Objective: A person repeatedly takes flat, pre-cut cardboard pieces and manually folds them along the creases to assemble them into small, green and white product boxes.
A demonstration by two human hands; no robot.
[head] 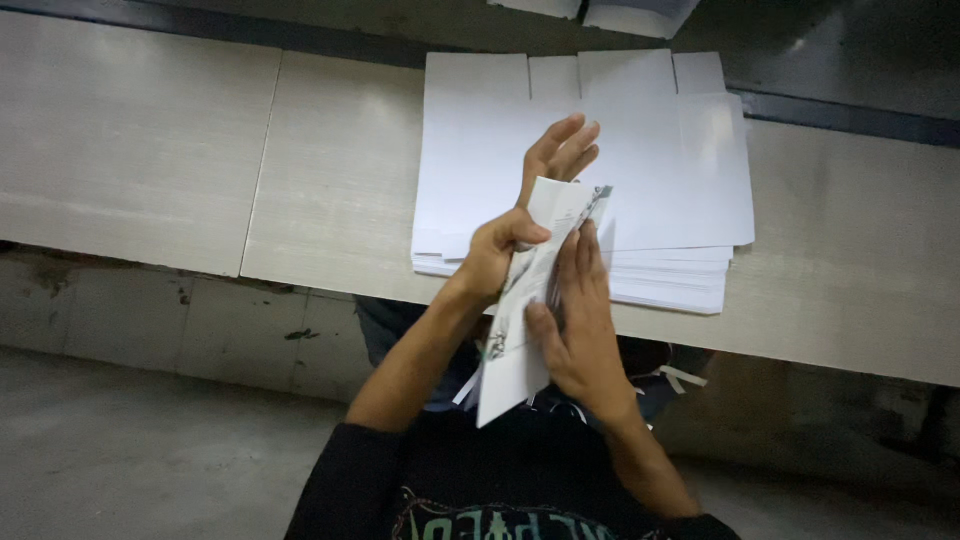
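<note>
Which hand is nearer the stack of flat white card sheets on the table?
Left. The left hand holds the folded white printed sheet with fingers over the stack of flat white card sheets; the right hand presses the sheet just off the table edge.

White card stack [660, 170] on a pale grey-beige tabletop [150, 140].
</note>
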